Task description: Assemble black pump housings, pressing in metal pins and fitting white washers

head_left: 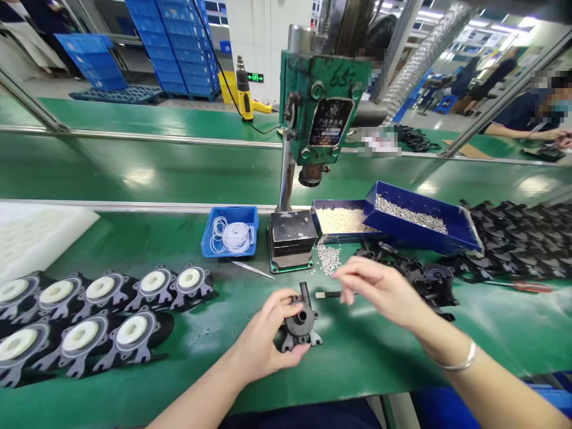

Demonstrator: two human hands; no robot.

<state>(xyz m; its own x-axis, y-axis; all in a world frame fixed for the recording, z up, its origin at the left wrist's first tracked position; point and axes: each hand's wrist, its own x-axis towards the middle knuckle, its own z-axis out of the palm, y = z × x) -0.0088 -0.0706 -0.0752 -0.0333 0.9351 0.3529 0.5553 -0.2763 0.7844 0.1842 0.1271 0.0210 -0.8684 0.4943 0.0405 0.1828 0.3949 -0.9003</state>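
Note:
My left hand [273,333] is wrapped around a black plastic pump housing [300,322] on the green bench, its short pipe pointing away from me. To the right, my right hand [378,286] hovers with thumb and fingers pinched together; whatever may be between them is too small to make out. Just beyond those fingertips lies a loose pile of tiny silvery rings [328,260]. A dark strip with a pale end [328,294] rests beside my right fingers, partly hidden by them.
A green hand press [319,107] stands ahead over its metal block [292,231]. Around it are a blue bin of white rings [232,235], tweezers [252,269], a tray of metal pins [411,214] and a screwdriver [527,287]. Black housings with white discs [105,287] line the left.

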